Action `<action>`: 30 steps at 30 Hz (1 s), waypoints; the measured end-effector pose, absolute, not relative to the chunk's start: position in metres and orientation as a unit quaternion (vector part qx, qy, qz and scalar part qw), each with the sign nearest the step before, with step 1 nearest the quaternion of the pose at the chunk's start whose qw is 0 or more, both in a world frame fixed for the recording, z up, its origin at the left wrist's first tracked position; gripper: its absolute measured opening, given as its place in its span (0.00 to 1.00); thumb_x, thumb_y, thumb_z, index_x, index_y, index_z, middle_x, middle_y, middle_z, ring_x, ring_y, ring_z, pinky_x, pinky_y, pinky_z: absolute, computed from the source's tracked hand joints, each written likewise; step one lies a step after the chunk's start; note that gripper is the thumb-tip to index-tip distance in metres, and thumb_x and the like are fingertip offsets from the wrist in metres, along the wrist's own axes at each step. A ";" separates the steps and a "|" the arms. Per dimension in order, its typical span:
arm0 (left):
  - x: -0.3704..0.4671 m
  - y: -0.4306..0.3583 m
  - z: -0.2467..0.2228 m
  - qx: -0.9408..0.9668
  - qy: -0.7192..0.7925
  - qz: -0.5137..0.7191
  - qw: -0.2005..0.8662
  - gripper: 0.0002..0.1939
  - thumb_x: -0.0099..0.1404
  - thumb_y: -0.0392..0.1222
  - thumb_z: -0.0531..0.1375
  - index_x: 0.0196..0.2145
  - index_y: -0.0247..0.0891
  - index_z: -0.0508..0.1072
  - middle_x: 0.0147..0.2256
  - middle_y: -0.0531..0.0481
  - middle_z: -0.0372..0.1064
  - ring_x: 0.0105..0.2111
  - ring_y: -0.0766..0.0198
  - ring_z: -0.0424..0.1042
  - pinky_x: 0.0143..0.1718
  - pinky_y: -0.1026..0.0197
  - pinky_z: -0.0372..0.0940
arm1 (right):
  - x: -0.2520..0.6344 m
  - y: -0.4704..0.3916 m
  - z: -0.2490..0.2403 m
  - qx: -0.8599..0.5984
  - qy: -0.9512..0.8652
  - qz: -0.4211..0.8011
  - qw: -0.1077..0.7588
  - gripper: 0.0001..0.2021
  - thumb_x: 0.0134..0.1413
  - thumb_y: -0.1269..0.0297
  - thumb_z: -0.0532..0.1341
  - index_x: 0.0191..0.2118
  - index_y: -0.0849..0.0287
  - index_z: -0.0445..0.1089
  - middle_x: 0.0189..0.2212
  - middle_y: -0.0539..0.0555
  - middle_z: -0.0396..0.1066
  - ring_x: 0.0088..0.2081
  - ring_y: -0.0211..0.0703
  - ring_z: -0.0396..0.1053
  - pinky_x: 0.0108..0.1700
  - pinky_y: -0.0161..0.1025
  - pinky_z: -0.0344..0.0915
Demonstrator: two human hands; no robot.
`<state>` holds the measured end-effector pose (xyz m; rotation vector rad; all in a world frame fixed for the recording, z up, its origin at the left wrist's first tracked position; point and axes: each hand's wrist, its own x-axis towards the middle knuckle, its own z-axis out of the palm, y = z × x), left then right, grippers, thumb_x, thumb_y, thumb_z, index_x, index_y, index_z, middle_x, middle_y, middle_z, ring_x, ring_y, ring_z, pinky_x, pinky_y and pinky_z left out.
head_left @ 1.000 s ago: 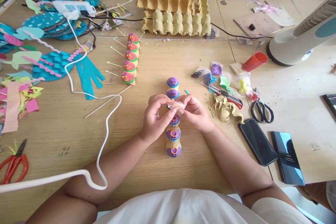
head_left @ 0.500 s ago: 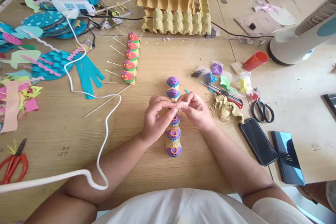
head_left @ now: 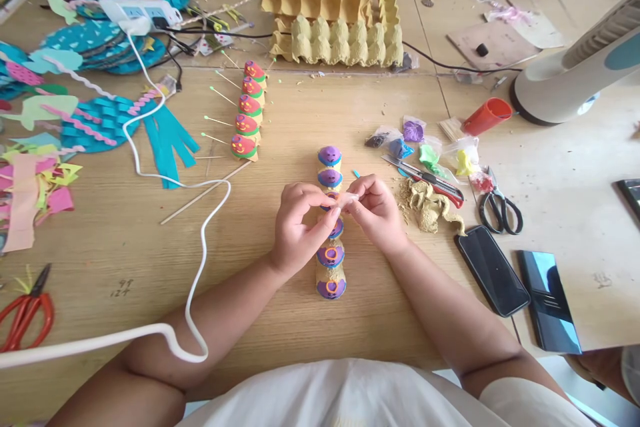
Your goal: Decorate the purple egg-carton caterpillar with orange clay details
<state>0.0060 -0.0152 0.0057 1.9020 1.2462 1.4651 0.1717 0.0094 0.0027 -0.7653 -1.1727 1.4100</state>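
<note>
Above a strip of egg-carton cups [head_left: 331, 273] covered in purple and blue clay, my two hands meet. My right hand [head_left: 379, 215] is closed, pinching a small see-through plastic bag [head_left: 349, 199] with a pale orange tint. The thumb and forefinger of my left hand [head_left: 301, 227] close on the bag's other end; whether they also grip a bit of clay is too small to tell. Orange rings sit on the nearer purple cups, and small dark marks show on several. My fingers partly hide the middle cups.
A red and green cup strip [head_left: 249, 105] with pins stands at back left. Right of my hands lie clay bags [head_left: 413, 129], a utility knife [head_left: 430, 180], carton scraps [head_left: 427, 205], black scissors [head_left: 500, 210] and two phones [head_left: 493, 270]. A white cable [head_left: 204, 240] crosses the left side.
My hands stay over the strip with only a slight shift of the fingers. The bag between them is turned a little, and more of the cup beneath shows.
</note>
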 end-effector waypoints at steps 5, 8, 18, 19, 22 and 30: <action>0.007 -0.016 0.010 0.719 0.432 0.519 0.162 0.03 0.68 0.38 0.66 0.39 0.44 0.75 0.37 0.50 0.73 0.40 0.59 0.71 0.48 0.50 0.66 | 0.172 0.008 0.002 -0.367 -0.511 0.549 0.550 0.20 0.57 0.53 0.71 0.31 0.53 0.59 0.27 0.45 0.61 0.28 0.35 0.58 0.31 0.35 0.60; 0.008 -0.018 0.010 0.740 0.428 0.500 0.142 0.03 0.67 0.40 0.66 0.39 0.46 0.76 0.36 0.50 0.74 0.39 0.58 0.71 0.47 0.49 0.66 | 0.172 0.008 0.002 -0.386 -0.522 0.518 0.557 0.22 0.57 0.53 0.70 0.28 0.54 0.56 0.25 0.44 0.57 0.27 0.36 0.54 0.30 0.36 0.56; 0.006 -0.020 0.008 0.704 0.409 0.542 0.207 0.13 0.70 0.39 0.63 0.51 0.45 0.75 0.40 0.49 0.74 0.43 0.57 0.71 0.50 0.51 0.65 | 0.174 0.013 -0.003 -0.359 -0.437 0.621 0.542 0.27 0.55 0.51 0.72 0.26 0.53 0.51 0.19 0.41 0.58 0.20 0.32 0.53 0.22 0.32 0.52; 0.005 -0.019 0.006 0.690 0.417 0.543 0.234 0.13 0.70 0.40 0.63 0.52 0.45 0.75 0.41 0.49 0.74 0.43 0.57 0.71 0.50 0.51 0.65 | 0.174 0.013 -0.003 -0.350 -0.422 0.648 0.529 0.28 0.53 0.50 0.73 0.27 0.53 0.51 0.19 0.41 0.60 0.19 0.32 0.54 0.21 0.32 0.52; 0.003 -0.018 0.001 0.658 0.425 0.541 0.307 0.16 0.73 0.45 0.60 0.57 0.46 0.75 0.45 0.47 0.73 0.46 0.57 0.71 0.49 0.53 0.66 | 0.175 0.015 -0.003 -0.324 -0.386 0.710 0.492 0.30 0.47 0.48 0.76 0.28 0.53 0.52 0.20 0.41 0.66 0.18 0.32 0.59 0.19 0.31 0.55; 0.002 -0.021 0.007 0.763 0.374 0.473 0.234 0.29 0.77 0.55 0.47 0.70 0.47 0.64 0.53 0.41 0.70 0.53 0.50 0.66 0.60 0.45 0.57 | 0.175 0.014 -0.004 -0.310 -0.397 0.732 0.459 0.26 0.51 0.46 0.73 0.31 0.53 0.57 0.21 0.43 0.72 0.18 0.32 0.61 0.22 0.31 0.57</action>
